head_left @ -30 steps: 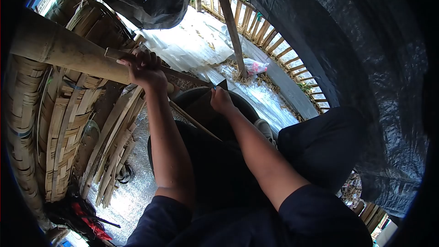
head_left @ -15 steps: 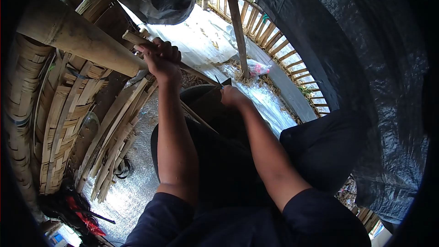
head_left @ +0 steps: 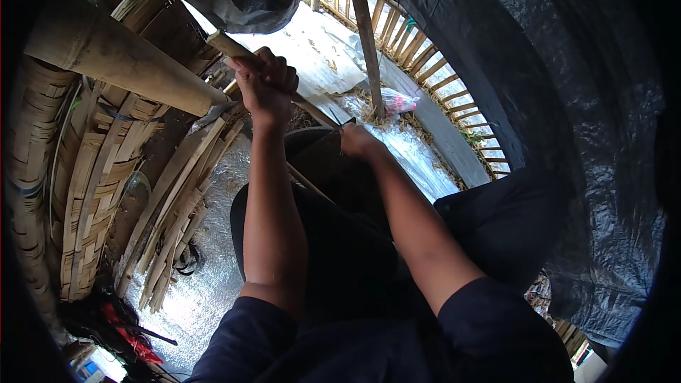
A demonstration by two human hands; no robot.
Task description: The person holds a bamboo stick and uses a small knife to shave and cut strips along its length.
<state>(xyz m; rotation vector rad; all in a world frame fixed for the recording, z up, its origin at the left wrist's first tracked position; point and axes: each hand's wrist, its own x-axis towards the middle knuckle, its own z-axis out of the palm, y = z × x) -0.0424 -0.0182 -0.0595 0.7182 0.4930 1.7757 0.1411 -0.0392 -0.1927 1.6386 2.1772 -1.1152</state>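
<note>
My left hand [head_left: 266, 92] is wrapped round a bamboo strip [head_left: 312, 111] near its upper end, which sticks out past the fist to the upper left. The strip slants down towards my right hand [head_left: 360, 143], closed round the handle of a knife [head_left: 347, 123]. Its dark pointed blade is small in view and lies against or across the lower part of the strip; whether it is cutting in I cannot tell. Another thin stick [head_left: 310, 183] lies over my dark-clothed lap, below the hands.
A thick bamboo pole [head_left: 120, 57] juts in from the left. Beneath it lie split bamboo strips [head_left: 177, 206] and woven bamboo panels [head_left: 92, 184]. Black plastic sheeting [head_left: 567, 85] hangs at the right. A wooden post [head_left: 366, 35] and bamboo fence [head_left: 425, 64] stand ahead.
My left hand has moved right and slightly up with the bamboo strip. My right hand, with the knife, has shifted slightly upward.
</note>
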